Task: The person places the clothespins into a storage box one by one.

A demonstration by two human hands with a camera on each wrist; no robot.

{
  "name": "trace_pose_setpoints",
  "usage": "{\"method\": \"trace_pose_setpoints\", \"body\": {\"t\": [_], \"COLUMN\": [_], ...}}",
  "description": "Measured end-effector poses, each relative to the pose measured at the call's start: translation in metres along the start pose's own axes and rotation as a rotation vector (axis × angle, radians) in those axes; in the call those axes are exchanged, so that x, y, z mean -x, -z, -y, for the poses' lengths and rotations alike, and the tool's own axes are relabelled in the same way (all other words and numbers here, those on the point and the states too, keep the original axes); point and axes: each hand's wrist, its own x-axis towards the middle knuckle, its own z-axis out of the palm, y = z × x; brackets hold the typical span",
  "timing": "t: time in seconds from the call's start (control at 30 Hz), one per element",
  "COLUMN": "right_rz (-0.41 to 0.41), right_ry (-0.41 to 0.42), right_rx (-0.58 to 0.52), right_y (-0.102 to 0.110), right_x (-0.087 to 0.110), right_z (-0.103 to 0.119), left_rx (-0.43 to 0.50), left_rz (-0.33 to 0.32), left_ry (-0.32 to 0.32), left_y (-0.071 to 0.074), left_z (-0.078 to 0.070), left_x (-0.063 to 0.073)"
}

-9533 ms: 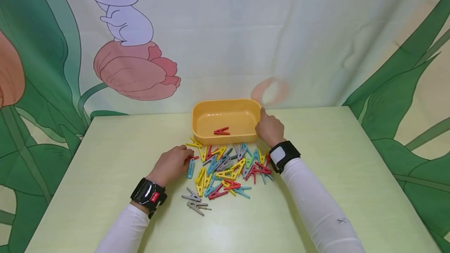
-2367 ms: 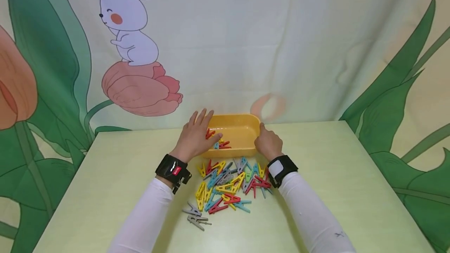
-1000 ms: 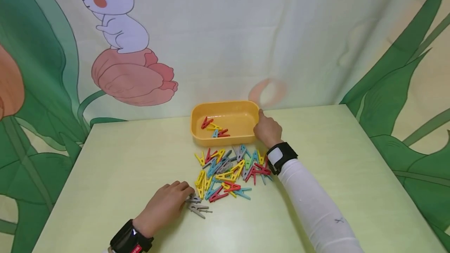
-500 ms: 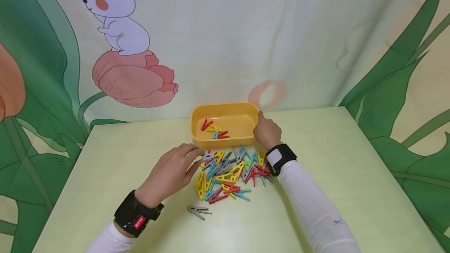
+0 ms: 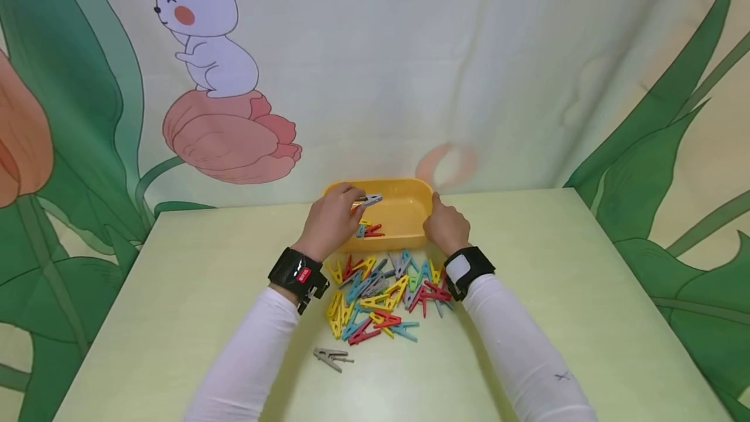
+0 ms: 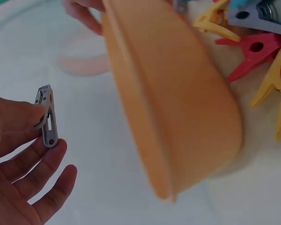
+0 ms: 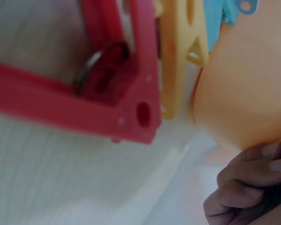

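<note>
A grey clothespin [image 5: 372,200] is pinched between the thumb and fingers of my left hand [image 5: 330,221], over the left part of the yellow basin [image 5: 404,241]. In the left wrist view the same grey clothespin [image 6: 48,115] shows against the pale backdrop, beside the basin's wall [image 6: 192,108]. My right hand [image 5: 447,225] grips the basin's right end, its thumb up at the rim. The right wrist view shows those fingers [image 7: 253,176] curled against the outer wall. Inside the basin lie a few clothespins, among them a red clothespin [image 5: 374,230]; my left hand hides part of the inside.
A pile of red, yellow, blue, green and grey clothespins [image 5: 383,301] spreads just in front of the basin. One grey clothespin [image 5: 333,357] lies apart at the near left. A printed curtain [image 5: 363,83] hangs behind the table's [image 5: 193,292] back edge.
My left hand has taken a grey clothespin from the near left and carried it up over the basin. Earlier, yellow, blue and red clothespins joined the first red one inside. My right hand stays put.
</note>
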Motion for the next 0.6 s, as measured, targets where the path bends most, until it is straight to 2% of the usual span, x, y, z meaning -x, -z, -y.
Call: {"method": "trace_pose_setpoints", "body": {"t": [0.1,0.3,0.5,0.6], "right_rz": [-0.004,-0.014,-0.03,-0.029], "right_ry": [0.006,0.009,0.015,0.012], "right_rx": [0.005,0.013,0.026,0.031], "right_y": [0.001,-0.002,-0.001,-0.001], "right_x": [0.0,0.002,0.002,0.001], "right_z": [0.0,0.002,0.001,0.0], "left_rx": [0.011,0.027,-0.009,-0.03], "left_rz": [0.028,0.06,0.136,0.14], "left_ry": [0.049,0.075,0.058,0.053], "left_y": [-0.016,-0.033,-0.032,-0.025], "left_z": [0.006,0.011,0.011,0.005], "left_x": [-0.014,-0.023,-0.026,-0.025]}}
